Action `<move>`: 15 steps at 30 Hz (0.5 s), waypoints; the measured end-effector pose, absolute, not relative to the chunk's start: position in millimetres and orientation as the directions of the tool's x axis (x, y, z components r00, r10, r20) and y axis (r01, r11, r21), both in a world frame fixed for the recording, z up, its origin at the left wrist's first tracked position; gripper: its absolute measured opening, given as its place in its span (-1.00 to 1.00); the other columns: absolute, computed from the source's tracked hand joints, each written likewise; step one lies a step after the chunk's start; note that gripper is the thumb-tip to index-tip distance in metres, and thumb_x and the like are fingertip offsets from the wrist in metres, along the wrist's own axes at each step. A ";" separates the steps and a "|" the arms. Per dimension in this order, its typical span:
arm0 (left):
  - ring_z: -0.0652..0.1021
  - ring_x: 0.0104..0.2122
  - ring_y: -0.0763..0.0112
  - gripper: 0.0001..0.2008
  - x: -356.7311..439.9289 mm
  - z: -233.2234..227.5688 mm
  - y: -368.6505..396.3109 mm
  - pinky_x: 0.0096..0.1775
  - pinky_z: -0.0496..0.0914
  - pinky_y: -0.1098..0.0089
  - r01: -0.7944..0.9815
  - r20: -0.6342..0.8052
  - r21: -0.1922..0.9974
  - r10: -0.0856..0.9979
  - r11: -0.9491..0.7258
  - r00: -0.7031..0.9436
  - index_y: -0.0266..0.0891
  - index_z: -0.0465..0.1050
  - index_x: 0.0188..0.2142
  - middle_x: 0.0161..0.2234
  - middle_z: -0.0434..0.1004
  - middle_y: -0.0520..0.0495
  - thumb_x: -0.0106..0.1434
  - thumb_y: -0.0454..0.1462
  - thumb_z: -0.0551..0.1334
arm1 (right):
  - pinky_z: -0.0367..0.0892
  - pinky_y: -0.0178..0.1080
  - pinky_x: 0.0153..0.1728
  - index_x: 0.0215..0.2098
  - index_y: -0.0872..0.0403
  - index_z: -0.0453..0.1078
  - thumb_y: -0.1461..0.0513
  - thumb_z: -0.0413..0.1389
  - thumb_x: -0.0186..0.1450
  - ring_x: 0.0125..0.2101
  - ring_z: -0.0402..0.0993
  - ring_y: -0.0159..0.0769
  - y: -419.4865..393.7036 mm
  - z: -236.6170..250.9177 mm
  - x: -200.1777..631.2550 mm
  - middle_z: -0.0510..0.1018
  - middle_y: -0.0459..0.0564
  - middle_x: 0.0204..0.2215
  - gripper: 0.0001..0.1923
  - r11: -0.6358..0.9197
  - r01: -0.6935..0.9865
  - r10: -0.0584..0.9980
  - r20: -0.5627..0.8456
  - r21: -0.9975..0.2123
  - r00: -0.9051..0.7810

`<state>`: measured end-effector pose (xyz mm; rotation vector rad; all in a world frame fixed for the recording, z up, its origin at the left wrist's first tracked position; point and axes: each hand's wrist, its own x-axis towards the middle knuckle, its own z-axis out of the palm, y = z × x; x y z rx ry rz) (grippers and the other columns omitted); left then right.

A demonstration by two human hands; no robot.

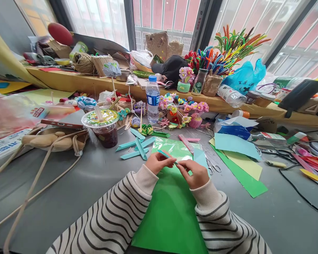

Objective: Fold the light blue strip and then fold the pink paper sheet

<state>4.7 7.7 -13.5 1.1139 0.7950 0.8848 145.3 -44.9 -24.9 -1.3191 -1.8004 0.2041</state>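
Between my two hands is a narrow folded strip of light blue paper (163,153), pinched at its near end. My left hand (159,163) is closed on it with thumb and fingers. My right hand (194,173) pinches the same strip's end from the other side, fingertips almost touching the left thumb. Below both hands lies a shiny green sheet (172,211). Several folded light blue paper strips (140,148) are heaped to the left of the hands. Just right of my right hand are a light blue paper piece (200,160) and scissors (214,166).
A lidded plastic cup of dark drink (104,134) stands at left, near a brown bag (57,141) with a phone (66,124). A water bottle (153,100) stands behind the strips. Coloured paper sheets (238,144) lie at right. Crafts and pipe cleaners (209,60) crowd the ledge.
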 end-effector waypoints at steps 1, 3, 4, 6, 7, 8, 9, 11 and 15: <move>0.39 -0.65 0.57 -0.80 4.5 -13.6 8.2 -0.52 0.32 0.51 -0.188 -0.085 0.966 0.900 0.180 0.428 -0.35 0.35 -0.62 -0.70 0.38 0.07 -0.22 -0.27 0.32 | 0.28 -0.34 -0.55 -0.47 0.09 0.37 0.22 -0.06 0.15 -0.61 0.34 -0.40 -45.0 -25.3 145.2 0.47 -0.02 -0.58 -0.82 0.424 0.688 0.844 0.532 -0.589 -0.064; 0.38 -0.67 0.59 -0.81 3.8 -14.6 9.3 -0.56 0.30 0.53 -0.194 -0.063 0.969 0.911 0.154 0.407 -0.35 0.37 -0.61 -0.71 0.37 0.08 -0.22 -0.27 0.32 | 0.28 -0.34 -0.57 -0.50 0.08 0.35 0.22 -0.05 0.15 -0.64 0.36 -0.40 -45.2 -25.2 145.3 0.46 -0.05 -0.63 -0.82 0.399 0.644 0.874 0.483 -0.653 -0.052; 0.37 -0.67 0.59 -0.81 3.4 -15.5 9.8 -0.57 0.30 0.53 -0.196 -0.058 0.970 0.916 0.146 0.397 -0.34 0.38 -0.61 -0.71 0.38 0.08 -0.22 -0.27 0.32 | 0.28 -0.35 -0.58 -0.52 0.08 0.34 0.21 -0.04 0.14 -0.66 0.36 -0.41 -45.3 -24.6 145.2 0.45 -0.06 -0.65 -0.82 0.377 0.615 0.892 0.450 -0.692 -0.040; 0.37 -0.67 0.59 -0.82 2.6 -17.6 10.6 -0.58 0.29 0.54 -0.187 -0.060 0.972 0.920 0.142 0.388 -0.34 0.40 -0.62 -0.72 0.37 0.07 -0.22 -0.27 0.32 | 0.27 -0.37 -0.62 -0.55 0.08 0.32 0.21 -0.03 0.13 -0.70 0.35 -0.43 -45.8 -22.9 144.6 0.43 -0.10 -0.69 -0.83 0.328 0.568 0.922 0.386 -0.755 -0.019; 0.37 -0.68 0.58 -0.82 2.3 -18.7 10.8 -0.59 0.28 0.54 -0.179 -0.064 0.973 0.920 0.143 0.386 -0.34 0.40 -0.62 -0.73 0.37 0.07 -0.22 -0.27 0.32 | 0.26 -0.38 -0.64 -0.55 0.09 0.31 0.20 -0.02 0.13 -0.72 0.35 -0.44 -46.1 -22.1 144.0 0.42 -0.11 -0.69 -0.84 0.305 0.551 0.933 0.359 -0.776 -0.011; 0.37 -0.68 0.58 -0.82 2.2 -19.5 10.9 -0.59 0.28 0.54 -0.172 -0.069 0.974 0.920 0.145 0.385 -0.34 0.40 -0.63 -0.73 0.36 0.07 -0.22 -0.27 0.32 | 0.26 -0.38 -0.65 -0.55 0.09 0.31 0.20 -0.02 0.12 -0.73 0.34 -0.44 -46.3 -21.6 143.3 0.42 -0.12 -0.70 -0.84 0.286 0.540 0.941 0.337 -0.792 -0.004; 0.37 -0.68 0.58 -0.82 2.1 -20.0 10.8 -0.59 0.29 0.54 -0.168 -0.077 0.974 0.921 0.151 0.381 -0.34 0.40 -0.62 -0.74 0.36 0.07 -0.22 -0.26 0.32 | 0.25 -0.39 -0.66 -0.56 0.10 0.31 0.20 -0.01 0.12 -0.73 0.34 -0.44 -46.5 -21.3 142.6 0.42 -0.12 -0.70 -0.84 0.271 0.532 0.947 0.321 -0.802 0.002; 0.37 -0.69 0.57 -0.81 2.3 -20.0 10.4 -0.59 0.30 0.52 -0.168 -0.102 0.970 0.926 0.173 0.364 -0.34 0.41 -0.61 -0.73 0.36 0.07 -0.23 -0.25 0.32 | 0.24 -0.39 -0.67 -0.56 0.10 0.30 0.19 -0.01 0.12 -0.75 0.33 -0.45 -46.6 -21.8 141.3 0.42 -0.11 -0.70 -0.83 0.255 0.519 0.952 0.305 -0.816 0.012; 0.39 -0.66 0.57 -0.77 2.8 -16.4 9.1 -0.53 0.34 0.50 -0.173 -0.129 0.965 0.931 0.198 0.342 -0.35 0.40 -0.58 -0.68 0.38 0.06 -0.22 -0.21 0.31 | 0.27 -0.39 -0.64 -0.55 0.10 0.30 0.18 -0.02 0.12 -0.71 0.33 -0.45 -45.8 -25.2 141.1 0.43 -0.10 -0.67 -0.82 0.274 0.513 0.941 0.337 -0.813 0.031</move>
